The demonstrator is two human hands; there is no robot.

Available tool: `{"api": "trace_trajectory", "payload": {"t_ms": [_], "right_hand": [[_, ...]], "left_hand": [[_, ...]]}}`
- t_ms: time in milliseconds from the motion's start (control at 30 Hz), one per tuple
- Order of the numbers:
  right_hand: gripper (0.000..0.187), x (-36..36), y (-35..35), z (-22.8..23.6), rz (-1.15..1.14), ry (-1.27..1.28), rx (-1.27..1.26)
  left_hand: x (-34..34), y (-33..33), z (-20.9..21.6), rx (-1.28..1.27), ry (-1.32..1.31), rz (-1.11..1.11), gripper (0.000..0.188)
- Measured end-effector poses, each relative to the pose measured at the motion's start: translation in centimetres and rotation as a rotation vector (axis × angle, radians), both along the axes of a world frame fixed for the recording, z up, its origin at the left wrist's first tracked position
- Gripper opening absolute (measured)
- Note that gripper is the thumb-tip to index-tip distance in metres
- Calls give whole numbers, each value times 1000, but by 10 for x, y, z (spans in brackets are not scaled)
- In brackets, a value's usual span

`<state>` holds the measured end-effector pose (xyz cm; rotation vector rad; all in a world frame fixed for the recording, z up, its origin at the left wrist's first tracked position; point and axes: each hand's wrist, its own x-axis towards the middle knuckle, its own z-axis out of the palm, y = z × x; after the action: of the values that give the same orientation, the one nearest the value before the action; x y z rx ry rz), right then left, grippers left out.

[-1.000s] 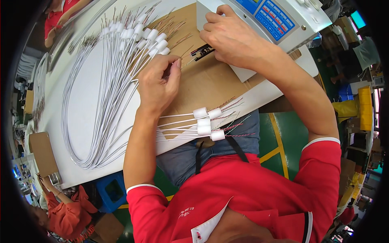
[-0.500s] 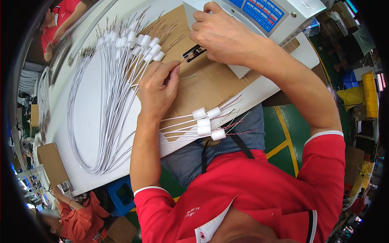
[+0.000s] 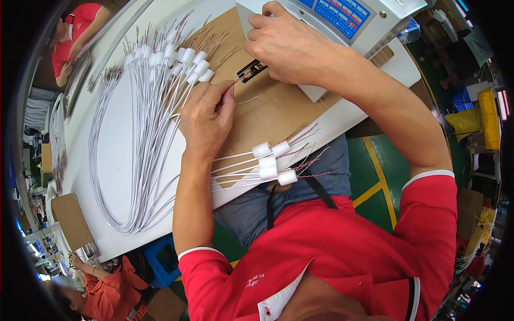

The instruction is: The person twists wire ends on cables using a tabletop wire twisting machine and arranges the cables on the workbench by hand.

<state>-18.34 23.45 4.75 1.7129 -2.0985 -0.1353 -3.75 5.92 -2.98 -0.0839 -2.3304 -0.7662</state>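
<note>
My left hand [image 3: 209, 109] is closed in a pinch on a thin wire [image 3: 236, 82], whose end points at a small black slotted part [image 3: 250, 70] with metal pieces inside. A twisted pair [image 3: 247, 100] sticks out beside the same hand. My right hand [image 3: 289, 47] is curled against the front of a white machine [image 3: 369, 32] with a blue keypad; what its fingers hold, if anything, is hidden. Below my left hand, white cables with foam sleeves [image 3: 267, 167] and bare twisted ends run to the right. A large bundle of white cables [image 3: 142, 134] with similar sleeves [image 3: 176, 56] loops at the left.
Brown cardboard [image 3: 284, 107] covers part of the white table [image 3: 115, 235]. A blue stool [image 3: 161, 259] stands below the table edge. One co-worker in red [image 3: 80, 32] sits at the upper left, another in orange-red [image 3: 112, 291] at the lower left.
The whole view has shifted slightly, moving the table things a little left. Both hands keep nearly the same pose at the black slotted part and machine.
</note>
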Motion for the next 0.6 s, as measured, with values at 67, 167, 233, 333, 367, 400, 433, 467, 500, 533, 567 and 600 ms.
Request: {"api": "trace_trajectory", "payload": {"t_ms": [67,167,233,333,367,400,433,467,500,533,567,600], "right_hand": [[10,0,-1,0,11,-1,-20],[9,-1,-2,0,-31,7,65],[29,-7,-5,-3,38,-45,-27],[32,3,-1,13,-7,-163,-5],[32,3,-1,16,-4,-165,-6],[34,4,-1,18,-14,-187,-44],[36,4,-1,18,-25,-209,-83],[36,3,-2,16,-18,-212,-83],[37,2,-1,13,-2,-200,-143],[37,2,-2,11,14,-189,-203],[37,2,-1,11,14,-191,-203],[38,4,-1,16,2,-211,-170]], "left_hand": [[0,0,0,6,26,-18,15],[0,-2,3,-25,4,-20,14],[1,-5,8,-2,-58,-33,12],[6,-12,11,34,-147,-49,9],[6,-13,12,47,-170,-63,9],[6,-14,12,46,-172,-55,9],[6,-15,12,34,-176,-54,9],[7,-15,12,22,-179,-54,9],[6,-14,12,23,-182,-52,9],[6,-13,13,25,-180,-49,9],[5,-13,13,28,-179,-47,9],[5,-14,13,28,-181,-44,9]]}}
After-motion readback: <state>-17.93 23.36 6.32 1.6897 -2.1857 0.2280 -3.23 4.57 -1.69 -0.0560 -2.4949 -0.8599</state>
